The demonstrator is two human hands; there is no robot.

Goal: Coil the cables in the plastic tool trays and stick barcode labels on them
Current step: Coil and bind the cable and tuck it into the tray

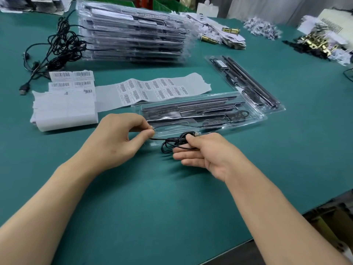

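A clear plastic tool tray (248, 119) with dark tools lies in front of me on the green table. Its thin black cable (170, 143) is looped into a small coil at the tray's near edge. My right hand (206, 155) pinches the coil near the USB plug (196, 133) between thumb and forefinger. My left hand (118, 138) pinches the cable's straight end between thumb and fingers. A strip of barcode labels (152, 90) lies just beyond the tray.
A second filled tray (246, 83) lies at right behind the first. A tall stack of trays (133, 35) stands at the back, loose black cables (61, 46) to its left. Label backing sheets (65, 109) lie at left. Brass hardware and paper scraps (315, 41) crowd the far right.
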